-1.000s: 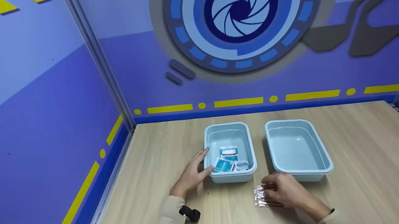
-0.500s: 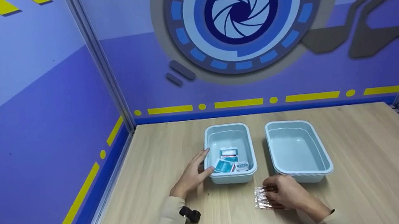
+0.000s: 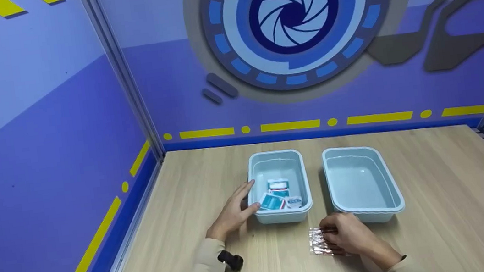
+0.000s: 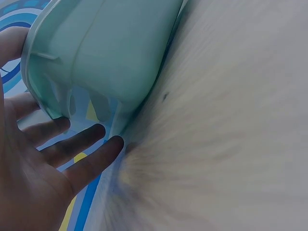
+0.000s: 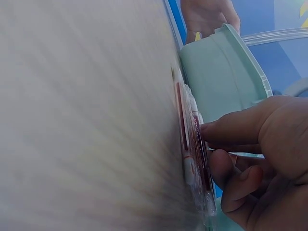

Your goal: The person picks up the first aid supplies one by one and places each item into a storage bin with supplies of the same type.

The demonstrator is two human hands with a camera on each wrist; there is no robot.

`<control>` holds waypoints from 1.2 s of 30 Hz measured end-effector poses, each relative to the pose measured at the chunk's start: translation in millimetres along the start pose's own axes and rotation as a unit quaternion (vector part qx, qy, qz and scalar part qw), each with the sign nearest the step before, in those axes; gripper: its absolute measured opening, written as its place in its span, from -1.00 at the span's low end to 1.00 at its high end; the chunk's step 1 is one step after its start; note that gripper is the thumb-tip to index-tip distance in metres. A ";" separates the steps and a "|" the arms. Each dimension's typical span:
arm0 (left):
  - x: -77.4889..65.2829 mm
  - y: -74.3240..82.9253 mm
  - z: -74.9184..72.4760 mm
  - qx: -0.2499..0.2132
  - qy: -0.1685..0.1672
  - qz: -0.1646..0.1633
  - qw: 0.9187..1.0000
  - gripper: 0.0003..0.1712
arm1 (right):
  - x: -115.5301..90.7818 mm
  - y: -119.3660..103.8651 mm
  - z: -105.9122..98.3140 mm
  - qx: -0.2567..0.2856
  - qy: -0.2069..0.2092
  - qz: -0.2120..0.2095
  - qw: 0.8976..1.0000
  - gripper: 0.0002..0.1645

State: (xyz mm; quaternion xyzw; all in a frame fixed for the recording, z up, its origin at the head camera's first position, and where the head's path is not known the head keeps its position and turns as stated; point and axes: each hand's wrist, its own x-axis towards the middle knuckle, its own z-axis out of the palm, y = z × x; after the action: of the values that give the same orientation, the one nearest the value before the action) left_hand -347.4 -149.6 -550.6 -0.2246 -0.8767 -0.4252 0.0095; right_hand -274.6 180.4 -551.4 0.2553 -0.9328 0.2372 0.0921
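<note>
My left hand point(image 3: 232, 211) rests against the left side of the left pale blue bin point(image 3: 282, 216), its thumb over the near rim. In the left wrist view the fingers are spread and nearly straight along the rim. Inside the bin lie teal-and-white sachets point(image 3: 272, 200) and a small round white packet point(image 3: 294, 201). My right hand point(image 3: 348, 232) holds a clear pack of reddish-brown swab sticks point(image 3: 317, 241) low at the table, in front of the bins. The right wrist view shows fingertips on the pack point(image 5: 192, 139) and white swab ends through the wrapper; the hand covers its right part.
A second pale blue bin point(image 3: 362, 176) stands right of the first, a narrow gap between them, with nothing inside. The wooden table point(image 3: 453, 202) ends at purple-blue walls point(image 3: 172, 93) at the back and left, with metal posts at the corners.
The right hand and the swab pack have shifted very slightly toward me, and the sticks look redder than a second ago. The left hand stays on the bin.
</note>
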 end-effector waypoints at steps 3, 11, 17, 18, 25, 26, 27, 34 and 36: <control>-0.3 0.3 0.1 0.000 0.000 -0.003 1.000 -0.22 | -0.4 -0.4 -0.5 -0.002 -0.001 0.000 1.000 -0.81; 0.2 0.9 0.2 0.001 -0.003 -0.015 1.000 -0.21 | -0.5 -1.1 -1.0 -0.007 0.009 -0.007 1.000 -0.78; -0.7 1.0 0.0 0.002 -0.003 -0.016 1.000 -0.21 | 0.2 0.3 0.2 -0.015 0.016 -0.025 0.999 -0.80; -0.7 0.6 0.0 0.003 -0.003 -0.015 1.000 -0.21 | 0.3 0.5 0.4 -0.014 0.016 -0.027 0.999 -0.80; -0.1 0.2 -1.6 0.000 0.000 0.009 1.000 -0.18 | 0.1 -0.1 -0.5 -0.007 0.018 -0.021 1.000 -0.79; -0.1 0.3 -1.8 -0.002 0.001 0.013 1.000 -0.18 | -0.1 -0.2 -0.8 -0.007 0.019 -0.021 1.000 -0.79; 0.1 0.4 -1.8 -0.002 0.002 0.014 1.000 -0.19 | -0.2 -0.3 -0.9 -0.005 0.019 -0.021 1.000 -0.78; 0.1 -0.7 -0.7 -0.002 0.002 0.010 1.000 -0.21 | -2.0 -0.7 -2.0 -0.005 0.025 -0.032 0.999 -0.76; 0.2 -0.9 -0.6 -0.002 0.002 0.008 1.000 -0.22 | -2.5 -1.3 -2.5 -0.003 0.026 -0.028 0.999 -0.77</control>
State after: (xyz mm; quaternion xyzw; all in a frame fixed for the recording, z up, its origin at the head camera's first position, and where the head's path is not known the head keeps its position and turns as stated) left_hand -348.0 -150.4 -550.8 -0.2305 -0.8739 -0.4278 0.0144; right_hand -271.7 181.7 -549.4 0.2747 -0.9233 0.2382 0.1240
